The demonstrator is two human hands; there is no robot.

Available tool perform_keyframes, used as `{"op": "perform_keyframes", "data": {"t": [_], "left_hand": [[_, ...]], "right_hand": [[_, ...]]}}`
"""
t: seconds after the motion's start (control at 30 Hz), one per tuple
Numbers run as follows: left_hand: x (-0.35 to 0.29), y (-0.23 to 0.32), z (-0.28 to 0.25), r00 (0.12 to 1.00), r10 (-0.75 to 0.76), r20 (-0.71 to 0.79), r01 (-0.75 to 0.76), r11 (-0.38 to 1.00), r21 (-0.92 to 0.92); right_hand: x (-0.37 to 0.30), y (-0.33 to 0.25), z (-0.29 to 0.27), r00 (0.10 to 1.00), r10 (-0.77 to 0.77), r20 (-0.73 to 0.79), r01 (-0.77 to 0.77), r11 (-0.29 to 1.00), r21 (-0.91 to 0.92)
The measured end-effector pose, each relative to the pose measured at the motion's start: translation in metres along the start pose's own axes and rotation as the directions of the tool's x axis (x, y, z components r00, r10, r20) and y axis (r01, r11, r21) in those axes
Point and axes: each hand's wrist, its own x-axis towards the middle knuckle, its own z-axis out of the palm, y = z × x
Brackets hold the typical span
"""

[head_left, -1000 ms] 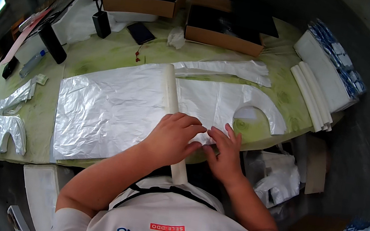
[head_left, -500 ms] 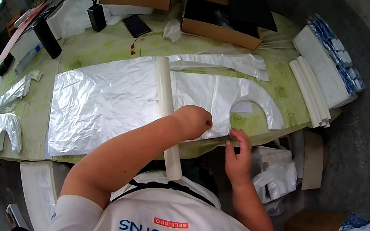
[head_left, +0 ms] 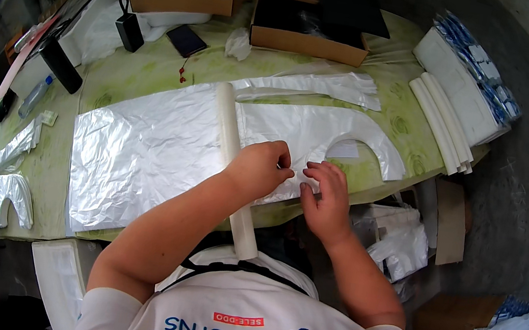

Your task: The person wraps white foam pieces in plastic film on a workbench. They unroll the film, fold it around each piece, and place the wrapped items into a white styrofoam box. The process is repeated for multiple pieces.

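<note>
One white tube (head_left: pixel 228 120) crosses the plastic apron (head_left: pixel 149 146), probably weighting it flat; the left hand (head_left: pixel 260 168) curls, any pinch unclear; the right hand (head_left: pixel 328 202) spreads loosely.

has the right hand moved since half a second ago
Yes. Judged against the white rolls lying at the right, the right hand has shifted left, and its fingertips are now closer to the left hand.

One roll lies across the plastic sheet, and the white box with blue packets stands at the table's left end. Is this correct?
Not fully: in the head view, the box with blue packets stands at the table's right end. One roll does lie across the sheet.
</note>
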Motion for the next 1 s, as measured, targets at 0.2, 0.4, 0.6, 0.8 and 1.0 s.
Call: {"op": "perform_keyframes", "data": {"t": [0.2,0.4,0.6,0.8,1.0], "left_hand": [[0.003,-0.008,0.009,0.997,0.024,-0.075,-0.024,1.000,0.000],[0.000,0.000,0.005,0.992,0.049,-0.120,-0.050,0.999,-0.006],[-0.003,0.005,0.001,0.990,0.103,-0.095,-0.101,0.995,0.023],[0.025,0.025,-0.018,0.975,-0.214,-0.066,0.075,0.592,-0.802],[0.015,-0.014,-0.047,0.932,-0.342,-0.123,0.026,0.401,-0.916]], "right_hand": [[0.014,0.025,0.012,0.999,-0.028,0.037,0.033,0.990,-0.140],[0.042,0.080,0.028,0.992,0.047,0.120,0.002,0.925,-0.379],[0.110,0.094,0.006,0.843,0.536,-0.051,-0.517,0.780,-0.351],[0.101,0.019,0.017,0.958,-0.284,0.041,0.281,0.899,-0.337],[0.091,0.034,0.022,0.949,0.165,0.271,-0.056,0.928,-0.369]]}}
